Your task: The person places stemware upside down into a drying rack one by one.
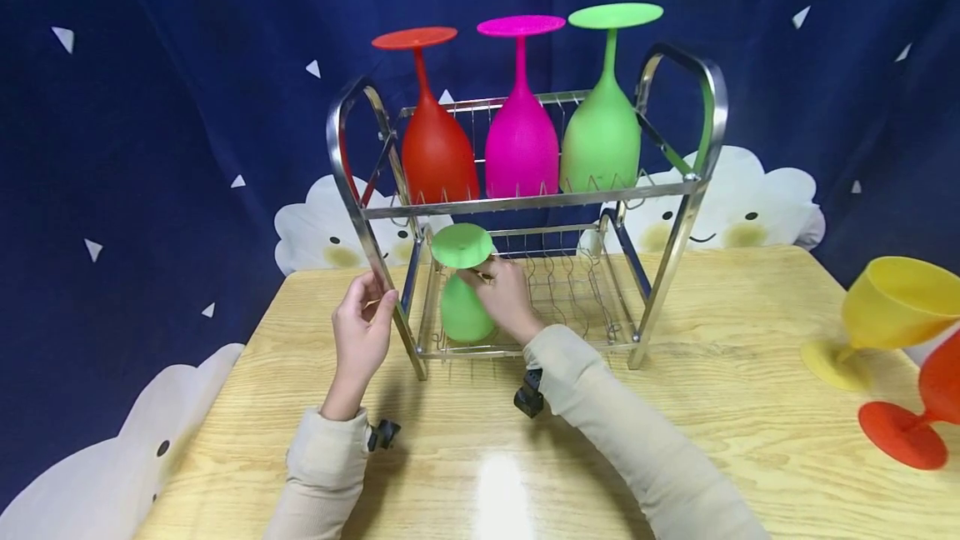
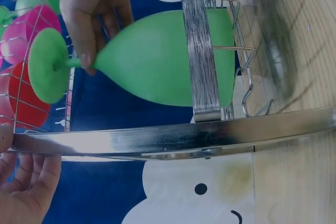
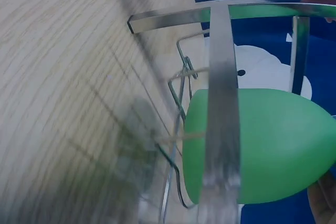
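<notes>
An upside-down green goblet (image 1: pixel 465 311) is at the left end of the lower shelf of a metal two-tier dish rack (image 1: pixel 525 205). My right hand (image 1: pixel 504 294) pinches its stem just under the upturned foot. In the left wrist view, the thumb and fingers of the right hand (image 2: pixel 97 11) meet at the stem, and the bowl's rim is down among the shelf wires. My left hand (image 1: pixel 363 332) holds the rack's left front post, thumb on one side and fingers on the other. In the right wrist view, the goblet's bowl (image 3: pixel 278 145) shows behind the rack's front bar.
On the upper shelf, a red goblet (image 1: pixel 438 152), a pink goblet (image 1: pixel 521 144) and another green goblet (image 1: pixel 602 136) stand upside down. To the right on the wooden table (image 1: pixel 712 407) are a yellow goblet (image 1: pixel 892 307) and a red one (image 1: pixel 903 436). A dark blue curtain (image 1: pixel 187 107) hangs behind.
</notes>
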### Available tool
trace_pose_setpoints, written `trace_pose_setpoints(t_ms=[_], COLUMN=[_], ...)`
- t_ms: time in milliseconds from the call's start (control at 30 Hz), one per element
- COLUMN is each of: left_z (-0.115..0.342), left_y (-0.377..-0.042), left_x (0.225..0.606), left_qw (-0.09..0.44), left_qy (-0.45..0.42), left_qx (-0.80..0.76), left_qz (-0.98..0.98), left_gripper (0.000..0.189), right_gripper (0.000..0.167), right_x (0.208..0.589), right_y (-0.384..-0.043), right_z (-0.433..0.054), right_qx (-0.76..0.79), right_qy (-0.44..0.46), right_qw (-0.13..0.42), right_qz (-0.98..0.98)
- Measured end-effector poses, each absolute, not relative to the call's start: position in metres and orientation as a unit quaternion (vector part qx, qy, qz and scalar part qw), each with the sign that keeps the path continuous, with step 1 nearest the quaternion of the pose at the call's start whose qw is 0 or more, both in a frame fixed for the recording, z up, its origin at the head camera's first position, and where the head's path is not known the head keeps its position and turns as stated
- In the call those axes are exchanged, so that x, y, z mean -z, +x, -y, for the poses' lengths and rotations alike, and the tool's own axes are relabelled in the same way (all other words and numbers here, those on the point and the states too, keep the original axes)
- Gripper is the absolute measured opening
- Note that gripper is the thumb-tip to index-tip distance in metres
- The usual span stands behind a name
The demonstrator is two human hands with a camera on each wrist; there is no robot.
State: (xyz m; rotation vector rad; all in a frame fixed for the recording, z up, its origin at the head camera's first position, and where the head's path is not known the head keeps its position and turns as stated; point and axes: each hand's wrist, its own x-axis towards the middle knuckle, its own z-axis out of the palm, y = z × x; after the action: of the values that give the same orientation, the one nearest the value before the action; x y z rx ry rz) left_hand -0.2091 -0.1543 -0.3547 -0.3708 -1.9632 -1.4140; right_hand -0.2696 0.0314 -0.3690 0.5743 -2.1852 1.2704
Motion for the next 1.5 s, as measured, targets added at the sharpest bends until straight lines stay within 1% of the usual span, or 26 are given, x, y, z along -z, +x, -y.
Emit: trace_pose_setpoints(t_ms=[133, 433, 667, 867, 1033, 1133, 1267, 1500], left_z=[0.154, 0.153, 0.153, 0.157, 0.157, 0.157, 0.156, 0.153], left_y=[-0.209, -0.208, -0.204, -0.210, -0.210, -0.210, -0.209, -0.208], left_x=[0.355, 0.354, 0.348, 0.356, 0.357, 0.357, 0.356, 0.353], left_qw=[0.344, 0.345, 0.353, 0.349, 0.349, 0.350, 0.348, 0.358], left_qy=[-0.147, -0.145, -0.149, -0.148, -0.144, -0.146, -0.147, -0.147], left_qx=[0.542, 0.545, 0.539, 0.537, 0.536, 0.534, 0.535, 0.524], left_qz=[0.752, 0.750, 0.750, 0.754, 0.755, 0.756, 0.756, 0.758], left_gripper=[0.016, 0.017, 0.016, 0.016, 0.017, 0.017, 0.017, 0.017], right_gripper=[0.018, 0.029, 0.031, 0.031, 0.031, 0.032, 0.029, 0.026], right_x=[0.370, 0.376, 0.378, 0.378, 0.368, 0.361, 0.352, 0.345], right_y=[-0.270, -0.263, -0.244, -0.227, -0.211, -0.201, -0.188, -0.170], right_z=[-0.027, -0.032, -0.045, -0.062, -0.079, -0.089, -0.101, -0.125], right_qx=[-0.466, -0.504, -0.552, -0.568, -0.572, -0.574, -0.565, -0.538], right_qy=[0.213, 0.206, 0.201, 0.196, 0.194, 0.196, 0.202, 0.208], right_qw=[0.269, 0.229, 0.188, 0.180, 0.171, 0.176, 0.193, 0.252], right_qz=[0.816, 0.807, 0.787, 0.779, 0.778, 0.775, 0.777, 0.777])
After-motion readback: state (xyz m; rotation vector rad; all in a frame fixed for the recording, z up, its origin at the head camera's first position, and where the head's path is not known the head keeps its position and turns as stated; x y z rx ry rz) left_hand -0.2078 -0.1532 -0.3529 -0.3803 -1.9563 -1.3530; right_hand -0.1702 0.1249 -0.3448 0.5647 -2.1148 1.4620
